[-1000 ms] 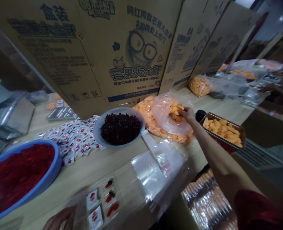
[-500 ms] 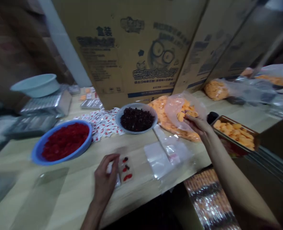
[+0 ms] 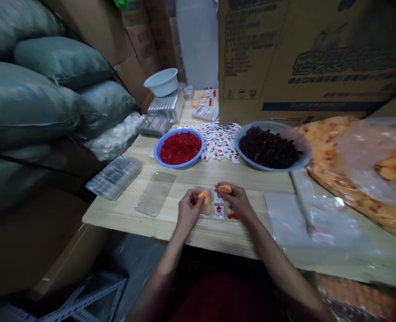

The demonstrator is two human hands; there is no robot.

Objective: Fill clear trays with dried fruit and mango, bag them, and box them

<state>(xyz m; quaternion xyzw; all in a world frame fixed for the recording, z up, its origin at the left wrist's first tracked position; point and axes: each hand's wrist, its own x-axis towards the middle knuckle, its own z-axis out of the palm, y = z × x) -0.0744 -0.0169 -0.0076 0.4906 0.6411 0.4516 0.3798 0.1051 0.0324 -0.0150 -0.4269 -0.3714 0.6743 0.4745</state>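
Compartment tray (image 3: 206,210) partly hidden by both hands; contents of its upper right cells cannot be made out. Carton (image 3: 251,76) cut off at the top, bag of orange pieces (image 3: 330,150) at the right. Tray is set near the front edge of the table (image 3: 127,221), between clear panel (image 3: 156,193) and plastic sleeves (image 3: 283,219); bare wood is left before blue bowl (image 3: 179,166). By the left hand (image 3: 189,209), thumb and fingers closed, an orange piece (image 3: 204,194) is pinched over the tray's left side. Another orange piece (image 3: 225,188) is gripped by the right hand (image 3: 237,200), fingertips partly obscured, above the sachets (image 3: 218,212).
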